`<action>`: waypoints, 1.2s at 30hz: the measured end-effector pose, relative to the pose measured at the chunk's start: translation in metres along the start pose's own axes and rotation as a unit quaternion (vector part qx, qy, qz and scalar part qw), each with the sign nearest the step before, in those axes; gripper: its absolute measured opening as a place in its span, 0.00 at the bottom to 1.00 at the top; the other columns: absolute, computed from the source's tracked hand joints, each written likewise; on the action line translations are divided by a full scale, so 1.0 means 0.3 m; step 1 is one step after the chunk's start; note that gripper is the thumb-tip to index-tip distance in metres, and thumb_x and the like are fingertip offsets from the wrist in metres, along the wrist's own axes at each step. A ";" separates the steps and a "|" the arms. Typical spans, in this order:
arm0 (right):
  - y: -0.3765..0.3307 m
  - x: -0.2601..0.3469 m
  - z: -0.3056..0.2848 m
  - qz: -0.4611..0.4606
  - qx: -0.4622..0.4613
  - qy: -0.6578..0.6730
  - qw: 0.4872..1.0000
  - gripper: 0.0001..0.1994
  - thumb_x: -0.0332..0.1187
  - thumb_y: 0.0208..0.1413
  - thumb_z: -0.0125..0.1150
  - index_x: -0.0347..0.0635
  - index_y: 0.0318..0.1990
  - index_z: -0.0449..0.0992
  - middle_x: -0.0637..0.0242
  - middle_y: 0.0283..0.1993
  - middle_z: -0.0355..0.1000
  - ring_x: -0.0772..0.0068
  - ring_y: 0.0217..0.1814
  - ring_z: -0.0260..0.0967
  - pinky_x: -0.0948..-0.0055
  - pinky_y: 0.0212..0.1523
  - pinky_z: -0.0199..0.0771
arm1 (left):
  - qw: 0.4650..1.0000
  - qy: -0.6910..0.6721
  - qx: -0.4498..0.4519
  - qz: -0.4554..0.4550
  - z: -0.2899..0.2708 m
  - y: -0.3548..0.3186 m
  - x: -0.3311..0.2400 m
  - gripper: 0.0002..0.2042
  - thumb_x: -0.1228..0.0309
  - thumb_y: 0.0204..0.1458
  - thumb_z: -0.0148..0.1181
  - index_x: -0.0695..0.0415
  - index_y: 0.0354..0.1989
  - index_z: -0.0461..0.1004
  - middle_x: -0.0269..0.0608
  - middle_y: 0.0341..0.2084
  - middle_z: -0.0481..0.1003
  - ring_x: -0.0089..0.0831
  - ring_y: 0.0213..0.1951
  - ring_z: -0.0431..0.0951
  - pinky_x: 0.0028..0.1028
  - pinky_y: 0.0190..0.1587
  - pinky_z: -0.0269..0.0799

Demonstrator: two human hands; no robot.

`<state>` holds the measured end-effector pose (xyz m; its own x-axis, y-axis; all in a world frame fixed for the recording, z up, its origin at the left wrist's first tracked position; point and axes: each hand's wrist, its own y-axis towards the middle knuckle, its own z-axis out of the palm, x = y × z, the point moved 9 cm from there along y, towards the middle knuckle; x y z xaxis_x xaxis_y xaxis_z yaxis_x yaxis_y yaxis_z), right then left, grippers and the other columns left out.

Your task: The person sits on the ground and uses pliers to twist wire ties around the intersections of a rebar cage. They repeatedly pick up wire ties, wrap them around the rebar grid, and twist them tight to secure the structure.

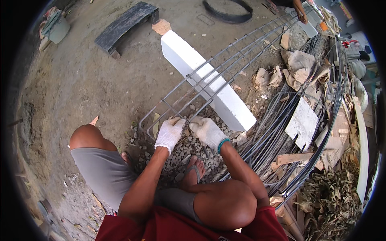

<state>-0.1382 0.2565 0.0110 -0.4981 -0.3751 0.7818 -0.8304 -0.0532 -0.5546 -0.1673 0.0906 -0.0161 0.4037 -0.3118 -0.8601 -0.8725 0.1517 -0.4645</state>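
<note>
1. The floor is bare packed brown earth, lit by flat daylight, with a patch of loose grey gravel near the bottom centre.
2. A long white rectangular block lies slantwise across the ground.
3. Up at the far side sits a dark, low wooden bench, and beyond it a black rubber ring lies flat.
4. At the top left rests a pale grey-green bucket.
5. The right side is cluttered: crumpled brown paper sacks, a broken white board piece, scrap wooden offcuts and a heap of dry brown leaves.
6. A bundle of long dark steel rods runs through that clutter.
</note>
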 end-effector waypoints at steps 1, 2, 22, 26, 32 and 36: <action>-0.008 0.019 0.003 0.003 0.008 0.002 1.000 0.18 0.39 0.67 0.55 0.32 0.48 0.83 0.58 0.33 0.80 0.64 0.27 0.78 0.65 0.25 0.77 | 0.992 -0.079 0.038 -0.090 0.009 0.007 0.037 0.15 0.63 0.64 0.68 0.66 0.43 0.84 0.40 0.31 0.85 0.29 0.31 0.81 0.30 0.38 0.75; -0.014 0.038 0.005 0.007 0.015 0.005 1.000 0.18 0.40 0.66 0.56 0.31 0.48 0.83 0.58 0.34 0.80 0.65 0.27 0.78 0.65 0.24 0.77 | 0.997 0.032 0.053 -0.046 0.005 0.018 0.014 0.17 0.61 0.65 0.67 0.67 0.44 0.84 0.31 0.29 0.82 0.17 0.31 0.74 0.26 0.35 0.72; 0.010 0.087 -0.065 -0.073 0.027 -0.121 0.990 0.18 0.41 0.65 0.64 0.36 0.53 0.84 0.59 0.30 0.78 0.72 0.28 0.77 0.66 0.36 0.79 | 0.974 0.128 -0.125 0.139 -0.007 -0.039 -0.057 0.13 0.64 0.62 0.66 0.64 0.35 0.81 0.58 0.28 0.81 0.58 0.30 0.77 0.43 0.36 0.75; 0.021 0.002 -0.035 -0.060 0.010 -0.078 0.995 0.14 0.37 0.66 0.64 0.41 0.53 0.85 0.54 0.31 0.79 0.65 0.30 0.77 0.67 0.38 0.78 | 0.967 0.154 -0.151 0.137 0.021 -0.067 -0.080 0.12 0.61 0.62 0.64 0.57 0.35 0.84 0.56 0.31 0.82 0.61 0.38 0.82 0.50 0.41 0.78; -0.002 0.094 -0.006 -0.149 -0.065 -0.253 0.954 0.15 0.39 0.68 0.66 0.41 0.55 0.84 0.56 0.33 0.80 0.67 0.34 0.82 0.63 0.39 0.83 | 0.966 0.143 -0.170 0.134 -0.013 -0.082 -0.055 0.13 0.57 0.63 0.62 0.54 0.38 0.85 0.53 0.35 0.83 0.59 0.40 0.83 0.51 0.44 0.79; 0.046 -0.179 0.019 0.047 0.048 0.184 0.981 0.18 0.42 0.72 0.65 0.36 0.57 0.82 0.61 0.37 0.83 0.69 0.35 0.83 0.66 0.37 0.85 | 0.963 0.146 -0.172 0.145 0.013 -0.078 -0.068 0.13 0.57 0.63 0.63 0.54 0.38 0.85 0.54 0.34 0.83 0.59 0.40 0.83 0.51 0.43 0.79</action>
<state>-0.1216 0.2707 -0.0402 -0.6416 -0.0242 0.7667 -0.7586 -0.1274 -0.6389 -0.1539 0.0972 0.0115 0.0776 -0.5604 -0.8246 -0.9969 -0.0313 -0.0726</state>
